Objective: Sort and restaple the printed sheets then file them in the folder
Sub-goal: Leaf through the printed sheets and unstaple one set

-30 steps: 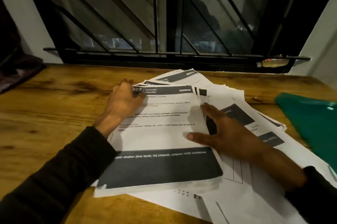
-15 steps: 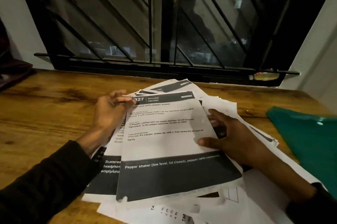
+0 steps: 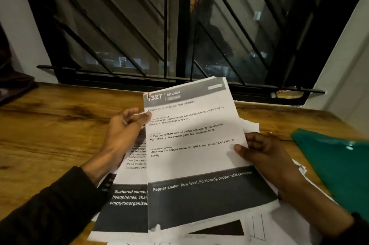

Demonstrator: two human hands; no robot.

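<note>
The right hand (image 3: 263, 155) grips the right edge of a printed packet (image 3: 197, 153), thumb pressed on the front and fingers curled behind it. The left hand (image 3: 124, 131) pinches the packet's upper left edge between thumb and fingertips, just under a staple (image 3: 148, 96) at its top left corner. The packet is tilted up off the wooden table (image 3: 50, 125), near the middle of the table below the window.

Its dark header reads "327 | KITCHEN", with the title "Open and refill pepper shaker". Lower text includes "Pepper refilled with no visible spillage", "No pepper particles remain on table" and "Unscrew the pepper shaker lid, refill it, then screw the lid back on tightly". The dark band at the foot reads "Pepper shaker (low level, lid closed), pepper refill container".

Under it, toward the table's front edge, lies a second sheet (image 3: 127, 195) showing "Scattered commu…", "headphones" and "empty/unorganized". More loose sheets (image 3: 279, 226) spread beneath; their number cannot be told.

One green folder (image 3: 335, 167) lies at the table's right edge, apart from the hands. One bottle (image 3: 287, 94) lies on its side on the window ledge.
</note>
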